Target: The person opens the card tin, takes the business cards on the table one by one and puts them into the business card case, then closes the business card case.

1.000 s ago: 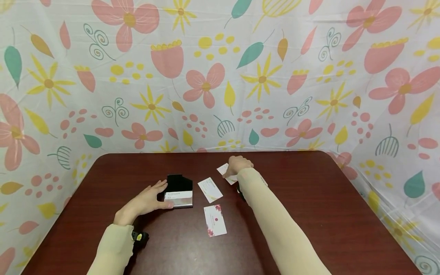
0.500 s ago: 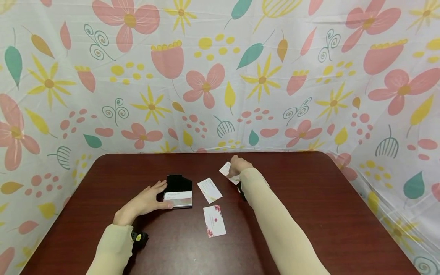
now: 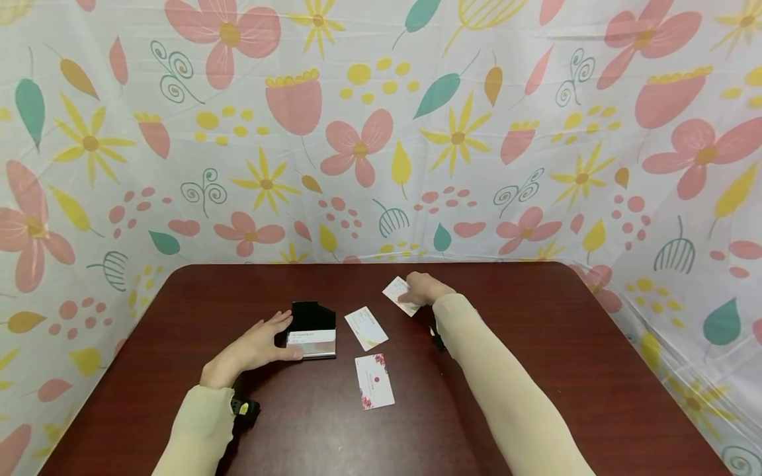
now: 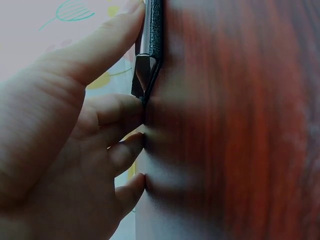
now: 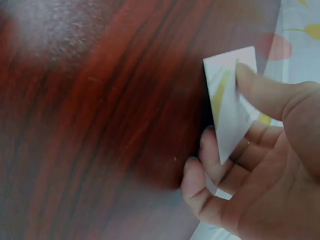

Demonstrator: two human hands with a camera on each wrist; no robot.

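Note:
A business card case (image 3: pixel 321 348) lies with its black flap (image 3: pixel 308 317) folded back, and a white card (image 3: pixel 315 335) shows in its metal pocket. My left hand (image 3: pixel 256 344) holds it from the left, thumb (image 4: pixel 112 42) on the case and index fingertip at its side. The other fingertips rest on the table. Toward the back, my right hand (image 3: pixel 427 291) pinches a white business card (image 5: pixel 230 100) with yellow-green print. In the right wrist view this card is tilted up, thumb on its face and fingers behind it.
Two business cards lie between the hands: a white one with small print (image 3: pixel 366 328) and, nearer, one with pink flowers in its corners (image 3: pixel 375 382). The dark wooden table (image 3: pixel 536 344) ends at a flower-patterned curtain (image 3: pixel 369 192).
My right hand has moved slightly right with the pinched card, showing more of it. My left hand stays at the case.

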